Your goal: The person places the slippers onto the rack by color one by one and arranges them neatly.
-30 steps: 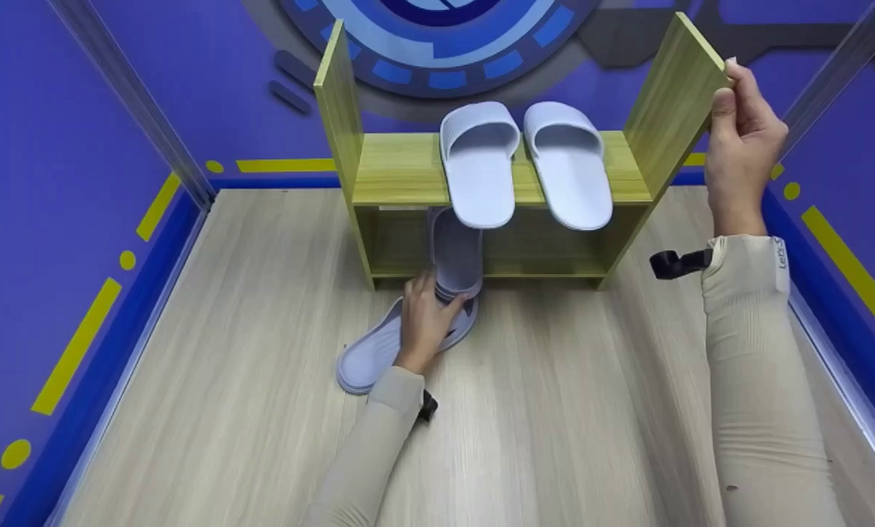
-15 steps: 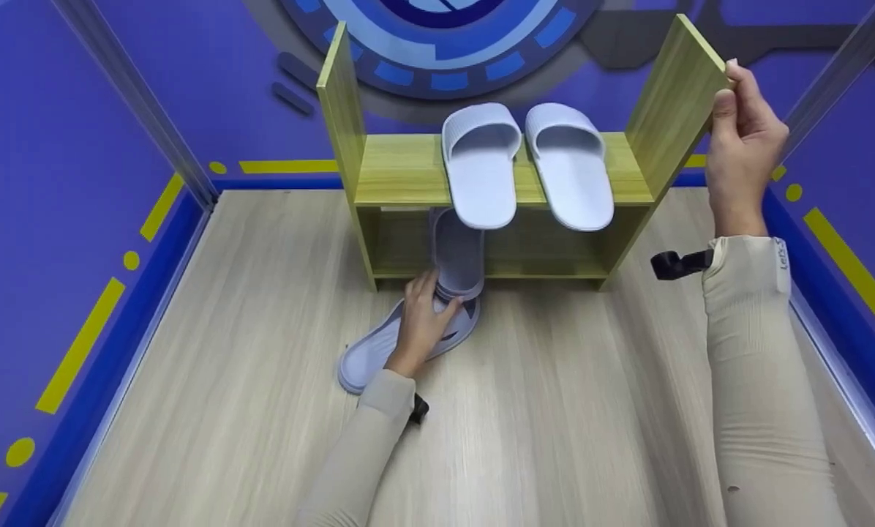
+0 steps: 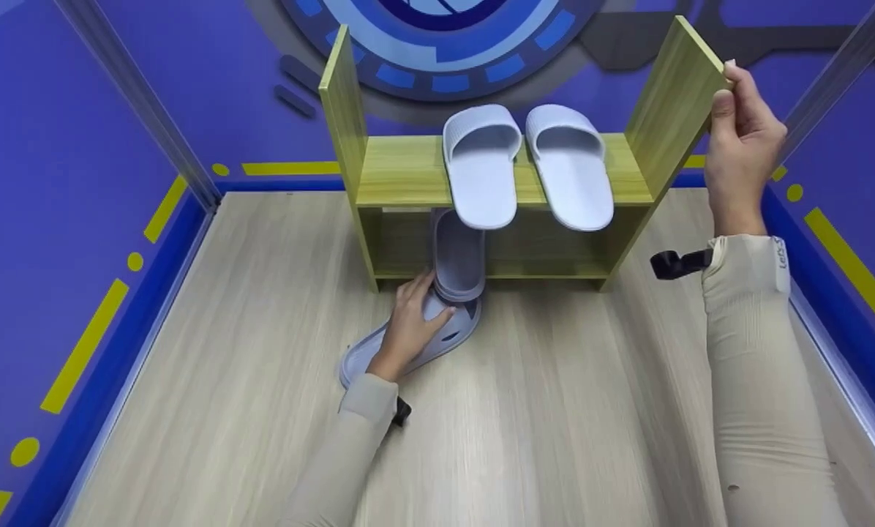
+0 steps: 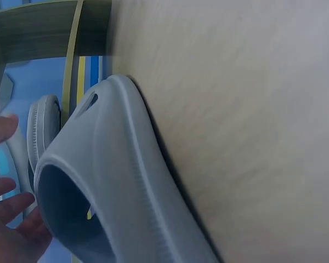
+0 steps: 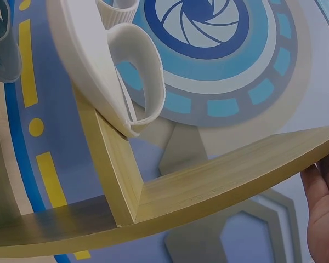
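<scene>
A wooden shoe rack (image 3: 401, 176) has a pair of white slippers, one slipper (image 3: 485, 190) beside the other slipper (image 3: 578, 187), on its upper shelf. On the lower shelf a grey slipper (image 3: 459, 252) points inward, its heel over the front edge. Another grey slipper (image 4: 107, 148) lies slanted on the floor before the rack. My left hand (image 3: 408, 326) is above this floor slipper, near the shelved one's heel, fingers spread and holding nothing; whether the fingertips touch is unclear. My right hand (image 3: 746, 146) pinches the front upper edge of the rack's right side panel (image 3: 675, 102).
The rack stands on a pale wood-grain floor (image 3: 540, 410), near the blue patterned back wall (image 3: 393, 110). Blue side walls (image 3: 35, 183) bound the space at left and right. The lower shelf (image 3: 547, 256) extends right of the grey slipper.
My left hand has drawn back slightly left and toward me, its thumb moving away from the shelved grey slipper's heel. My right hand and the slippers have stayed put.
</scene>
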`<state>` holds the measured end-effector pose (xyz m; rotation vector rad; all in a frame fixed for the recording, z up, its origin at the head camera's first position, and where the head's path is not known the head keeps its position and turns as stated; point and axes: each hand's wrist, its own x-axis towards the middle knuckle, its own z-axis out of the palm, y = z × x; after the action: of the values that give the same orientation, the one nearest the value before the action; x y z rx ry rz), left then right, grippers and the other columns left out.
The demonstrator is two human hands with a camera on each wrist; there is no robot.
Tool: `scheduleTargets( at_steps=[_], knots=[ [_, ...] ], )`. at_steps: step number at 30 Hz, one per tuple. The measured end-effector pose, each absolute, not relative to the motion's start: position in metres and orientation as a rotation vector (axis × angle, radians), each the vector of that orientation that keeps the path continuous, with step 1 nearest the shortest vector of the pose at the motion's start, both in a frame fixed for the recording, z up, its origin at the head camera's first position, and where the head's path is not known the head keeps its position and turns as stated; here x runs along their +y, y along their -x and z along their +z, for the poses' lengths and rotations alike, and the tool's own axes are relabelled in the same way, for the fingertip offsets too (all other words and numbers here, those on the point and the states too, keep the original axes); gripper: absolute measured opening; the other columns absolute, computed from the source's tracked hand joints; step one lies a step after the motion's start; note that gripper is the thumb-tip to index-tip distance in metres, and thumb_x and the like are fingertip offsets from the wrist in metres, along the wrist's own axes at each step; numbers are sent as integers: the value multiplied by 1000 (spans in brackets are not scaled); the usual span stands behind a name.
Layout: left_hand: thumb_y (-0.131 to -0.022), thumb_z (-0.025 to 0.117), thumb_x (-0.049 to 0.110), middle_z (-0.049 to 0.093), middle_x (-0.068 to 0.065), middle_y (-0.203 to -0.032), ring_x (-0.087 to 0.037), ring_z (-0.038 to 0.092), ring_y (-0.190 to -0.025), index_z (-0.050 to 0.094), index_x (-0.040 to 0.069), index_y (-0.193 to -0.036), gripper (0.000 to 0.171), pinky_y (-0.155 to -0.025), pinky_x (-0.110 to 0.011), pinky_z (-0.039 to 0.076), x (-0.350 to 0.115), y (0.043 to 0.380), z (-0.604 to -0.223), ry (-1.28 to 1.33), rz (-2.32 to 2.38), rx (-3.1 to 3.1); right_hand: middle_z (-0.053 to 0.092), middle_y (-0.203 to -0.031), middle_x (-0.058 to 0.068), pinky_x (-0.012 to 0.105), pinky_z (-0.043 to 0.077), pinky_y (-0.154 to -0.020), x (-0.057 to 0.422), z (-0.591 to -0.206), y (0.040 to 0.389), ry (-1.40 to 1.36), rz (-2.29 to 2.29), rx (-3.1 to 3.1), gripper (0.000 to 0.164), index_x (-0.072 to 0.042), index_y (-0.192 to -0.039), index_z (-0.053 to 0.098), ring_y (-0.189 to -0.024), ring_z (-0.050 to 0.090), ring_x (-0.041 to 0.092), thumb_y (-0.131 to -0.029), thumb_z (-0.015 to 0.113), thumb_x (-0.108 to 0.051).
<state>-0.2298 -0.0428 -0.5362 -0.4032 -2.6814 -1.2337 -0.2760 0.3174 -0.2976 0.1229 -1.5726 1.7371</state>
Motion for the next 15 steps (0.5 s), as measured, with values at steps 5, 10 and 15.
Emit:
scheduleTargets(
  at_steps=[5,10,15],
  knots=[
    [-80,77,38,35,-14,-153,-36,32,-138,35,5,-148,86,-112,-52,33,-54,224,-535,431,-1215,-2776,71,-110,8,21,53,-88,317,-297,276,-94,1706,-1602,29,-6,-118,69,-93,65,18,-89,61,-9],
    [-77,79,41,31,-14,-156,-40,27,-141,28,5,-151,97,-112,-56,29,-70,217,-537,471,-1173,-2845,71,-109,8,20,54,-86,318,-297,277,-87,1702,-1602,29,-6,-117,69,-92,65,18,-90,61,-9],
    [-75,80,44,26,-11,-158,-36,25,-143,23,8,-153,103,-113,-56,28,-87,209,-538,513,-1116,-2898,71,-110,8,19,54,-85,319,-297,278,-92,1702,-1597,28,-6,-116,69,-91,65,17,-90,61,-9]
  ],
)
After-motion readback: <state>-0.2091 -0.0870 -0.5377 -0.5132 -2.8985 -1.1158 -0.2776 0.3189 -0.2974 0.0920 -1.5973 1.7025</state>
